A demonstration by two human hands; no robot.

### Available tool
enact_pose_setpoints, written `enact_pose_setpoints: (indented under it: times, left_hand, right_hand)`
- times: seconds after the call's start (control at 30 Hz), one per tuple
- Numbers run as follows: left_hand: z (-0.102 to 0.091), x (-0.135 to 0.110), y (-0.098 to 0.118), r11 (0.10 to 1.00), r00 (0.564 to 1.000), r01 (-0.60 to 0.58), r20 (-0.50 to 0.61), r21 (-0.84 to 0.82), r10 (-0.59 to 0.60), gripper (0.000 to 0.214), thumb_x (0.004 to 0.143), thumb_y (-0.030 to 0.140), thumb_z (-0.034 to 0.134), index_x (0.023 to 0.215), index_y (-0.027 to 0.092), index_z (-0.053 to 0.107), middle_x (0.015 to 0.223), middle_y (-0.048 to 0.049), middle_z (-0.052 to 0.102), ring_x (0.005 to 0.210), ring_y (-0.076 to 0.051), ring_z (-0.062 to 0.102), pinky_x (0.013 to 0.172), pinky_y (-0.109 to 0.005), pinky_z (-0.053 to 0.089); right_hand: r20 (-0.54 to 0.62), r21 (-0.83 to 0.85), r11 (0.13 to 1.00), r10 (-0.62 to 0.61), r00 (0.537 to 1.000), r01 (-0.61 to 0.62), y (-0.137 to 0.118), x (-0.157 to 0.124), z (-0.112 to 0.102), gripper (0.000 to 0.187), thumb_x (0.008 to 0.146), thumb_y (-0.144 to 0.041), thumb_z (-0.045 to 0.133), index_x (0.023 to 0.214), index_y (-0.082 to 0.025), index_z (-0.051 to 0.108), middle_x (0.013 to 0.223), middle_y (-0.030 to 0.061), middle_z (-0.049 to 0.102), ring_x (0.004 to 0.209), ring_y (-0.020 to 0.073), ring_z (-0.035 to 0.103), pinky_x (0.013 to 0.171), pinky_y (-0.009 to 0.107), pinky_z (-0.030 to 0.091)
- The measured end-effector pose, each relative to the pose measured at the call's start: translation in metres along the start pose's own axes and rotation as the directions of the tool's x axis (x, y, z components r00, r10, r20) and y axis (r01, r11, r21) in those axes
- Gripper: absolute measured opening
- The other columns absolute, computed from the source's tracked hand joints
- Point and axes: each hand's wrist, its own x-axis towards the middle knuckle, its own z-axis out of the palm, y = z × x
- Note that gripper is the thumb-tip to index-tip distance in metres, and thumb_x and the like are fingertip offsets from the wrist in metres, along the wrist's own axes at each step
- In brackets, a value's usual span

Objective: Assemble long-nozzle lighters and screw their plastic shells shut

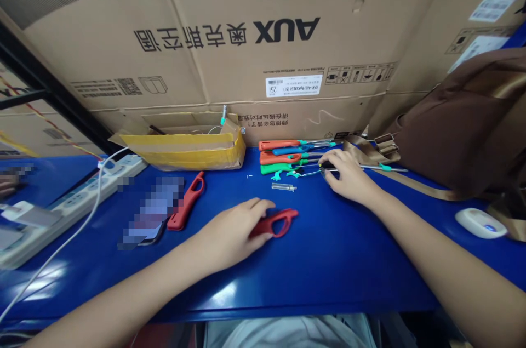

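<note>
My left hand (234,230) is closed around a red lighter casing (283,222), whose trigger loop points right, just above the blue table. My right hand (347,175) reaches to the metal-rod end of a row of lighters; its fingers are curled around a small dark piece with a yellow spot, too small to name. The row has an orange lighter (279,144), a blue lighter (287,150), another orange lighter (283,158) and a green lighter (275,169). Below them lie small turquoise pieces (276,176) and a clear tube (283,187).
A second red casing (187,205) lies beside a phone (154,214). A yellow-taped box (184,150) stands behind, with a power strip (82,194) at left. At right are a brown bag (464,123) and a white rounded device (480,223). Large cardboard (230,74) forms the back.
</note>
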Motion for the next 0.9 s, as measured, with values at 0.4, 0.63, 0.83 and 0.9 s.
enact_pose_setpoints:
  times: [0.4,0.63,0.83,0.9]
  left_hand:
    - [0.024,0.018,-0.020,0.968,0.971,-0.227,-0.100,-0.103,0.217,0.020,0.087,0.027,0.073,0.106,0.020,0.069,0.099,-0.0034,0.068,0.091,-0.020,0.064,0.080,-0.031,0.052]
    - [0.038,0.019,-0.023,0.956,0.961,-0.215,-0.215,-0.198,0.172,0.022,0.082,0.022,0.075,0.101,0.019,0.066,0.096,-0.0026,0.067,0.088,-0.019,0.061,0.078,-0.031,0.050]
    - [0.043,0.017,-0.025,0.943,0.973,-0.142,-0.217,-0.300,0.078,0.044,0.083,0.026,0.076,0.123,0.024,0.056,0.107,-0.0023,0.067,0.089,-0.019,0.063,0.080,-0.033,0.052]
    - [0.045,0.016,-0.027,0.935,0.973,-0.124,-0.225,-0.333,0.049,0.064,0.083,0.027,0.077,0.139,0.028,0.045,0.112,-0.0026,0.065,0.089,-0.018,0.063,0.081,-0.032,0.053]
  right_hand:
    - [0.578,0.317,0.940,-0.297,0.760,0.126,-0.083,-0.020,-0.026,0.044,0.076,-0.051,0.083,0.099,-0.021,0.061,0.096,0.0009,0.064,0.086,0.0198,0.061,0.074,0.031,0.047]
    - [0.547,0.332,0.933,-0.313,0.777,0.142,-0.084,-0.020,-0.026,0.024,0.097,-0.044,0.063,0.095,-0.020,0.063,0.089,0.0011,0.063,0.080,0.0168,0.059,0.070,0.029,0.044]
    - [0.433,0.270,0.958,-0.209,0.877,0.095,-0.072,-0.021,-0.012,0.027,0.107,-0.031,0.042,0.100,-0.020,0.066,0.096,0.0050,0.070,0.088,0.0189,0.065,0.078,0.032,0.047]
    - [0.403,0.277,0.960,-0.158,0.902,0.044,-0.068,-0.021,-0.006,0.023,0.106,-0.029,0.044,0.101,-0.022,0.065,0.099,0.0043,0.071,0.091,0.0191,0.066,0.080,0.032,0.048]
